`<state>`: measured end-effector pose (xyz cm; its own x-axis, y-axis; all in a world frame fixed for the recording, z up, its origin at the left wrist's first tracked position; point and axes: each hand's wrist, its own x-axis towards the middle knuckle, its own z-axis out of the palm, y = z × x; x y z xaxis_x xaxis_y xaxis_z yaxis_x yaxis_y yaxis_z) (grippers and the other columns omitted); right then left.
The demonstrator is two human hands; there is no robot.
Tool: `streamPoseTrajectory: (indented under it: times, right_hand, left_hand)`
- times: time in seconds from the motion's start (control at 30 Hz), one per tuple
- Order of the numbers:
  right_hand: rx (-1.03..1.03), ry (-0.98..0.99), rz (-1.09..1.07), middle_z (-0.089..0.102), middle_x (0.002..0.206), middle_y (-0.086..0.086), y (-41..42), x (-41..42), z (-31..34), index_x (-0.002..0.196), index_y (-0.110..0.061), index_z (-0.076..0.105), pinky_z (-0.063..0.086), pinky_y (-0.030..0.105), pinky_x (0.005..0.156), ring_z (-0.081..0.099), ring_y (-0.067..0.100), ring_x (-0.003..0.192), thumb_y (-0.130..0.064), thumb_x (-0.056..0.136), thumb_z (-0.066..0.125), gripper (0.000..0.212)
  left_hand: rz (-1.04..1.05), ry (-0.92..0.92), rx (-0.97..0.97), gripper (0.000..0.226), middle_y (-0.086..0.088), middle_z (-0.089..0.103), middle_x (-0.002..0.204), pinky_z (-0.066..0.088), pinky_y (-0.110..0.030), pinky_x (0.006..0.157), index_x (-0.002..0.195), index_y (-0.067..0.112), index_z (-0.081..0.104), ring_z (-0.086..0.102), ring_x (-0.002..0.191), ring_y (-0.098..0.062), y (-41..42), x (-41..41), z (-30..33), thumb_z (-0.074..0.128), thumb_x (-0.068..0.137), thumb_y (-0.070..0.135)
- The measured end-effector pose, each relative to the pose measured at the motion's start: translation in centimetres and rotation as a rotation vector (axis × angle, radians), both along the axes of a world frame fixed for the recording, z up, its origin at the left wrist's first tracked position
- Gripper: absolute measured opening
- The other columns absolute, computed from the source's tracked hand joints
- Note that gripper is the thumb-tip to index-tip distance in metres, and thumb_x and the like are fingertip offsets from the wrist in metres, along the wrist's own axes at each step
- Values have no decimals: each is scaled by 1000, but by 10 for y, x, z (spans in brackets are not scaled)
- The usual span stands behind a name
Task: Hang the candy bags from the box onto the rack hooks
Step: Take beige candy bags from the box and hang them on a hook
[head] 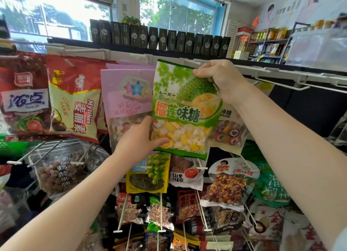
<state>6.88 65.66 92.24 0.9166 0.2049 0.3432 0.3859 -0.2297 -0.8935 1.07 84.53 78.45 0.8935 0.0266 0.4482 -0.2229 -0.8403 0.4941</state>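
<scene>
a: big picture first?
b: the rack (281, 76) runs across the view, white hooks jutting toward us, the left ones hung with pink bags (127, 93) and red bags (75, 96). the box isn't in view.
a: and the task's bag?
b: a green durian candy bag (180, 108) is held up at the top row, just beside the pink bags and in front of another bag on the right.
a: hands?
b: right hand (223, 80) pinches the bag's top right corner; left hand (140, 136) grips its lower left edge, thumb across the front.
a: so which step?
b: hanging, i'd judge. it isn't on a hook yet, as far as i can tell. next the hole at the bag's top must line up with a hook tip and slide back; the hole itself i can't make out.
</scene>
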Motion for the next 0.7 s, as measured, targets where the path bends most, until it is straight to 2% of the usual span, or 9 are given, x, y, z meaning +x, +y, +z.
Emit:
streamPoseTrajectory:
  times: [0.17, 0.3, 0.43, 0.53, 0.7]
  right_hand:
    - [114, 108, 200, 64, 56, 1, 4, 5, 1, 63, -13, 59, 55, 32, 66, 65, 17, 61, -5, 81, 63, 20]
    - [89, 71, 193, 66, 57, -2, -5, 9, -3, 63, -16, 62, 53, 30, 67, 64, 15, 64, -5, 83, 57, 23]
    - [-40, 27, 66, 67, 64, -2, -11, 15, -6, 63, -20, 66, 51, 32, 69, 63, 17, 73, -11, 83, 62, 22]
    - [-229, -160, -112, 63, 74, -3, -4, 22, -7, 68, -21, 67, 51, 35, 78, 59, 14, 80, -21, 80, 69, 12]
    - [-332, -325, -331, 59, 74, -10, 9, 44, -14, 75, -18, 67, 50, 37, 85, 58, 13, 83, -28, 84, 65, 13]
  left_hand:
    - [37, -5, 16, 45, 7, 47, 63, 30, -25, 45, 94, 23, 34, 46, 55, -9, 3, -2, -2, 65, 76, 51]
    - [72, 11, 100, 49, 6, 46, 66, 32, -26, 44, 93, 20, 33, 50, 63, -18, -6, 1, -1, 62, 76, 55]
    - [84, 76, 125, 57, -4, 56, 83, 41, -31, 54, 105, 12, 41, 56, 73, -24, -13, 7, -3, 60, 77, 57]
    - [117, 67, 136, 62, -9, 62, 95, 44, -33, 59, 114, 9, 43, 60, 84, -28, -15, 13, -3, 59, 78, 57]
    - [196, 83, 292, 68, -13, 61, 105, 43, -34, 63, 119, 7, 42, 61, 93, -31, -21, 22, 6, 52, 80, 62]
